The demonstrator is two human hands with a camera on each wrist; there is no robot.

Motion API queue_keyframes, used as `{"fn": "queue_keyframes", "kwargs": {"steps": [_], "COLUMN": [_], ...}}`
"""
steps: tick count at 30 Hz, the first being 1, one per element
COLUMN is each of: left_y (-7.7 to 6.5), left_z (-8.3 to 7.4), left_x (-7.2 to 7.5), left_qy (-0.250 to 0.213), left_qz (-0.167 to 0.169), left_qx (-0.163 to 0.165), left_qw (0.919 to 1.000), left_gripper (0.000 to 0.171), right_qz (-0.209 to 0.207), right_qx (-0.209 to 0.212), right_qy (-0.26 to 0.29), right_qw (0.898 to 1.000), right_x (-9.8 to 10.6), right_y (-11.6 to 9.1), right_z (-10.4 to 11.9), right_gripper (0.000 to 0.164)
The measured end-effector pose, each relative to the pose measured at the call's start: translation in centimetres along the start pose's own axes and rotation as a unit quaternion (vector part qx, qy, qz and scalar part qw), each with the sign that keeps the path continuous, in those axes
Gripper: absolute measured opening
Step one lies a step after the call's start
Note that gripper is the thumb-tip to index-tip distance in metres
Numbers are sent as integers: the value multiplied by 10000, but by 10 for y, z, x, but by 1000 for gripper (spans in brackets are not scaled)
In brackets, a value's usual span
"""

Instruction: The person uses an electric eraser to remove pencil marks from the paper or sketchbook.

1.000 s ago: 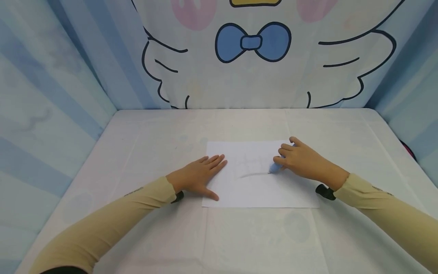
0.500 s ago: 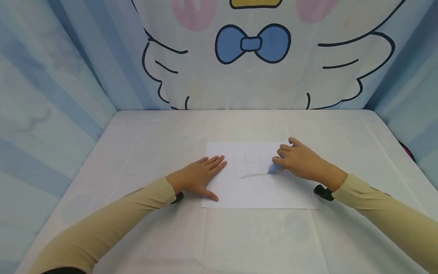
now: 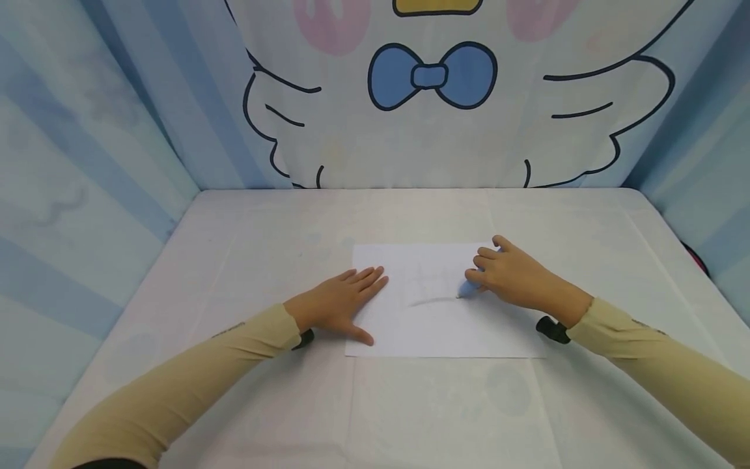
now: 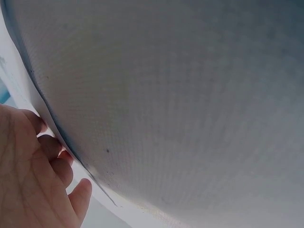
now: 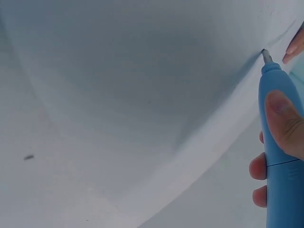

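Note:
A white sheet of paper [image 3: 428,335] lies on the table, with a faint grey curved streak [image 3: 430,301] across its middle. My left hand [image 3: 342,299] rests on the sheet's left edge, fingers spread; the left wrist view shows its palm side and several fingers at the edge. Above the right half of the paper, my right hand [image 3: 518,277] grips a blue electric eraser [image 5: 285,187], thick-bodied like a fat pen. Its grey tip [image 5: 267,57] touches the paper at the streak's right end. The thumb [image 5: 280,116] lies along the body in the right wrist view.
A pale patterned cloth covers the table [image 3: 263,228]. Behind it hangs a curtain with a blue bow [image 3: 430,75]. Striped blue curtains [image 3: 76,163] flank both sides. A small dark speck [image 5: 29,157] lies on the pale surface in the right wrist view.
The right hand and the eraser have slid very slightly left along the streak. The left hand keeps its place on the paper.

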State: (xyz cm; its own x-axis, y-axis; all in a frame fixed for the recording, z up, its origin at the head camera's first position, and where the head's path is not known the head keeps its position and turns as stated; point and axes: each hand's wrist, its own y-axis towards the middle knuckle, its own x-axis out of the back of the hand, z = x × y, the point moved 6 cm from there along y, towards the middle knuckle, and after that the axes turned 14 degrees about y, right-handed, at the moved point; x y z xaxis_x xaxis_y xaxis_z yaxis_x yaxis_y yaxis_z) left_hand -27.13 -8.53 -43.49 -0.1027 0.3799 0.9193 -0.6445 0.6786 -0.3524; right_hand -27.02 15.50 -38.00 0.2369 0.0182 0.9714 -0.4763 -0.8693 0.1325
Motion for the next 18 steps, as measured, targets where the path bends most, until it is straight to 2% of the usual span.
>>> {"fn": "queue_keyframes", "kwargs": {"steps": [18], "left_y": [0], "left_z": [1], "left_x": [0], "left_qy": [3], "left_qz": [22], "left_qx": [21], "left_qw": [10000], "left_gripper": [114], "right_qz": [-2], "right_qx": [34], "right_qy": [11], "right_qw": [10000], "right_x": [4], "right_y": [3], "right_z": [4], "right_gripper": [32]}}
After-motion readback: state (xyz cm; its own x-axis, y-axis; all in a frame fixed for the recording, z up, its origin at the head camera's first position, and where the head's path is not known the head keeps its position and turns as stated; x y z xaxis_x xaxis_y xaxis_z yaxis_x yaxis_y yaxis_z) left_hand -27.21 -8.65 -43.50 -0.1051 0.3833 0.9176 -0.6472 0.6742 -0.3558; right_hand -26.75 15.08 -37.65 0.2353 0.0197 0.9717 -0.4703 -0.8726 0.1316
